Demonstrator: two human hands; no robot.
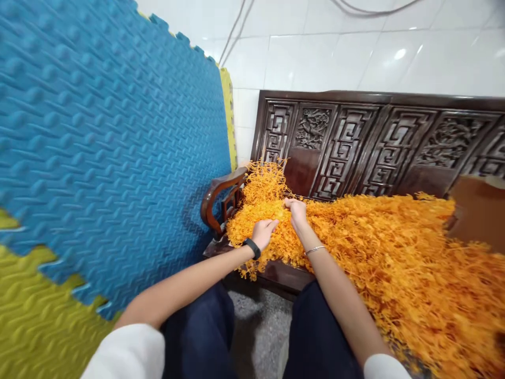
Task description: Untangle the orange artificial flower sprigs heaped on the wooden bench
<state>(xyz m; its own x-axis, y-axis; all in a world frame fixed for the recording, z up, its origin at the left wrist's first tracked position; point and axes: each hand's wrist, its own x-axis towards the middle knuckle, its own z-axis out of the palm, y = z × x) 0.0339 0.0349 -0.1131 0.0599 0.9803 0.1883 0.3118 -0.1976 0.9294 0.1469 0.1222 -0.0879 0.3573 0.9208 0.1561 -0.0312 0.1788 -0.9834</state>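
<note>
A big heap of thin orange strands (394,252) covers the seat of a dark carved wooden bench (355,137). My left hand (263,231), with a black band on the wrist, is closed in a pinch on strands at the heap's left end. My right hand (296,210), a thin silver bracelet on its wrist, is closed on strands just beside it, a little further back. Both hands nearly touch each other. The fingertips are partly buried in the strands.
A blue foam puzzle mat (110,147) with yellow pieces (35,316) stands upright at the left, next to the bench's curved armrest (216,195). A brown cardboard box (479,210) sits at the right. White tiled wall behind; my knees in dark trousers below.
</note>
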